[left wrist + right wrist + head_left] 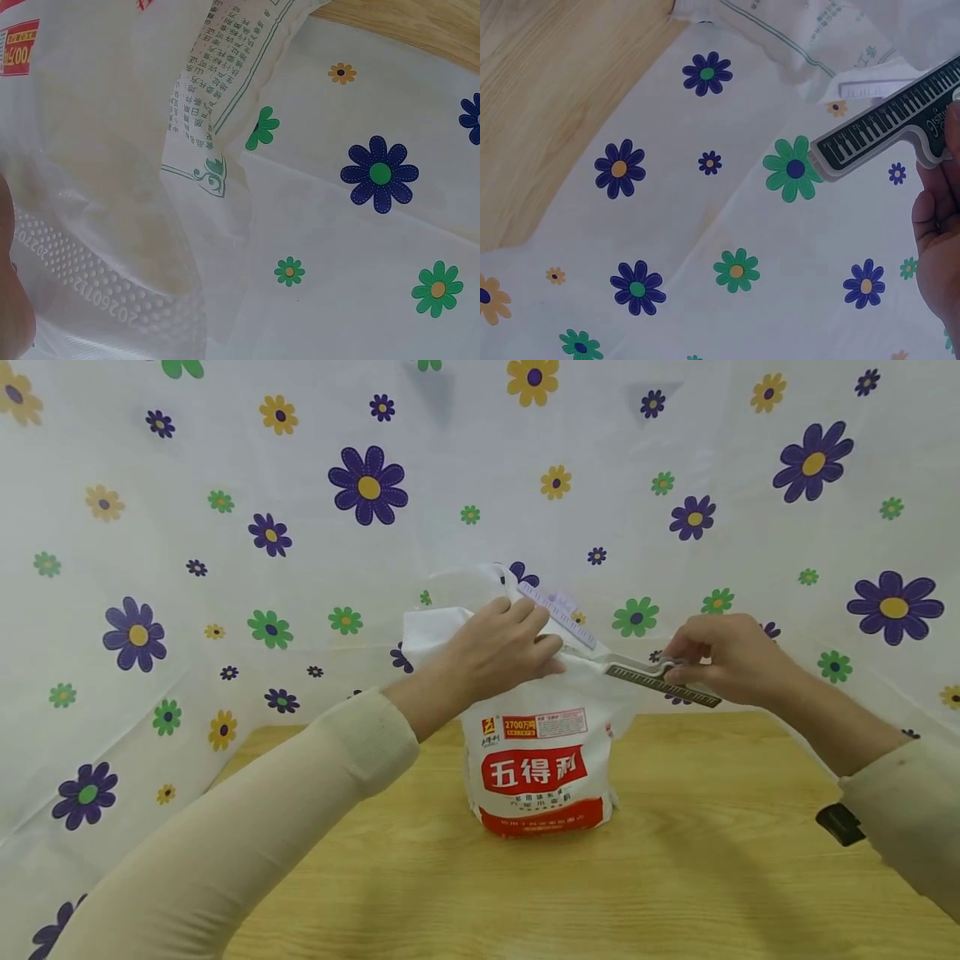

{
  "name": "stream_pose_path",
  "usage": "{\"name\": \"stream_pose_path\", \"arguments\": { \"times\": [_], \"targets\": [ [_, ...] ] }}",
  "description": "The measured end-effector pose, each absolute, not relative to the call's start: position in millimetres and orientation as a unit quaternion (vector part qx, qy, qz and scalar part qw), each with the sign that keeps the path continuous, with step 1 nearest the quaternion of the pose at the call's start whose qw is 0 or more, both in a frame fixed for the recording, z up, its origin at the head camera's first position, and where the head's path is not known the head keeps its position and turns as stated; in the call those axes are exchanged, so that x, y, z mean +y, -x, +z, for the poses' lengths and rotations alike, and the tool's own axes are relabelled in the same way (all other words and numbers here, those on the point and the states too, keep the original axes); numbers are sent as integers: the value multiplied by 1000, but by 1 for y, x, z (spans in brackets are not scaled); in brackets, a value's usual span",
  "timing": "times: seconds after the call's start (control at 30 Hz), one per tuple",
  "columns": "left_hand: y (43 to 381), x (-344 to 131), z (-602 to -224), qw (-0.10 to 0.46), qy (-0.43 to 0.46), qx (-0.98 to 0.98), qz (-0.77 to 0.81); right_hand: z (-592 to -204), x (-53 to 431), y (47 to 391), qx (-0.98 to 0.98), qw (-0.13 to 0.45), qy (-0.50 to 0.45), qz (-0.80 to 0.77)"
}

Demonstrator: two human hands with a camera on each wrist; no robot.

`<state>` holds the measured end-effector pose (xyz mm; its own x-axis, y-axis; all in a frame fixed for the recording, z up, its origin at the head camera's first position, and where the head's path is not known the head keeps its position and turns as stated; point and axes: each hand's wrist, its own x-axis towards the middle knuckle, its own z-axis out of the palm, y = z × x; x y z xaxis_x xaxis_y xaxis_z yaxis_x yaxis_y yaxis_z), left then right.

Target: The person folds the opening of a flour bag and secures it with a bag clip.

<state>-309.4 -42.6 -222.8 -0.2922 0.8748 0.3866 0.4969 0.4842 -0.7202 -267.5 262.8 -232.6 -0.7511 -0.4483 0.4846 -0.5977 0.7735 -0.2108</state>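
Observation:
A white flour bag (536,772) with red print stands upright on the table, its top folded over. My left hand (498,647) grips the bag's gathered top edge. In the left wrist view the translucent bag film (112,187) fills the left side beside part of that hand (11,315). A pale purple clip (558,614) sits along the top fold. My right hand (731,656) pinches a black clip (633,678) with a piano-key pattern, also seen in the right wrist view (870,135). The clip's left end overlaps the bag's upper right corner.
The wood-grain table (360,868) spreads under and in front of the bag. A white sheet with printed flowers (442,452) hangs behind and at both sides. A small black strap (840,824) shows by the right sleeve.

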Motion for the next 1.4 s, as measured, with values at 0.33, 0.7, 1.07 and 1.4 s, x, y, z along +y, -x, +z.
{"name": "stream_pose_path", "arguments": {
  "times": [0.33,0.7,1.07,1.4],
  "targets": [
    [309,-44,-223,395,432,-766,268,-238,245,269,-905,226,-306,187],
    [310,-42,-224,394,424,-765,281,-231,218,270,-913,203,-296,192],
    [309,-41,-223,387,428,-769,275,-226,199,279,-899,219,-321,201],
    [310,-44,-220,405,442,-763,241,-219,185,281,-896,216,-322,217]
  ]
}}
